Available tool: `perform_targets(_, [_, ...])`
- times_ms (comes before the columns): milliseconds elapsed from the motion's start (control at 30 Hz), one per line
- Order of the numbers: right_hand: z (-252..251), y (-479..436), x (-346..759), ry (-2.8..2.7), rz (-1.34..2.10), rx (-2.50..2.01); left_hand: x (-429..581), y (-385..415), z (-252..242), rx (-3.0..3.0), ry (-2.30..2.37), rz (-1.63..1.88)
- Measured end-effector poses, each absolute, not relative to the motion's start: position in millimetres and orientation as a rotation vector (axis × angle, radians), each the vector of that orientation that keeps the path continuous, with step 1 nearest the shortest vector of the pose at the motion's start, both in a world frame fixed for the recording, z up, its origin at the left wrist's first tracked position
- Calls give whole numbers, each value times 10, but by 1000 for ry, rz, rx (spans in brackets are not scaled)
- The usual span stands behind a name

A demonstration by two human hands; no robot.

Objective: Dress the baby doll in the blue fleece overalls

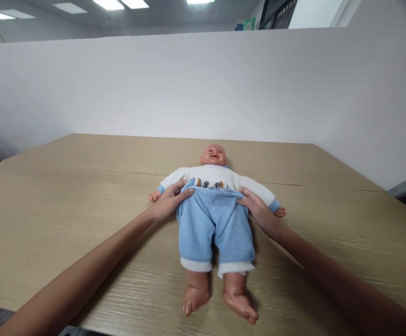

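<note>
Left grip (168, 201) and right grip (256, 208) clamp opposite upper edges of fuzzy light-blue trousers (214, 217) between them. A bald plastic doll (213, 157) wears these, supine on the wood-grain desk (94, 186).

"Describe the left forearm (94, 261), left of the doll (214, 212)."
"Bare along the visible length, slim, narrowing toward a bare left hand (170, 199)."
"And right of the doll?"
"Likewise bare: slim, tapering right forearm (315, 257), right hand (256, 205) too."
</note>
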State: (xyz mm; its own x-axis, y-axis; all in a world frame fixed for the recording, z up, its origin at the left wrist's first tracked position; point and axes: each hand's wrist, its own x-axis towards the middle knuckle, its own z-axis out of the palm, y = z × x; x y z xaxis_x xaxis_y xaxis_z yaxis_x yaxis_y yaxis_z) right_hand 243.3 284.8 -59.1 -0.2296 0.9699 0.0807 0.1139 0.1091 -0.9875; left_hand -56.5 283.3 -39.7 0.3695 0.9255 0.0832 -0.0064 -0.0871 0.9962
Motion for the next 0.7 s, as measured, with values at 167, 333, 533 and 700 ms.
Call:
perform_targets(167, [-707,2869,2594,-1425,1496,-1112,-643,2840,-490,1292,855,947])
perform_targets(333, [-557,2695,2498,-1262,1762,-1017,-741,2737,-509,1199,742,911])
perform_targets(533, [-532,2580,2415,-1214,1768,-944,-702,2747,-582,1064,641,922])
perform_targets(700, [-393,2602,2500,-1430,1638,-1067,-745,2749,-382,1290,829,872])
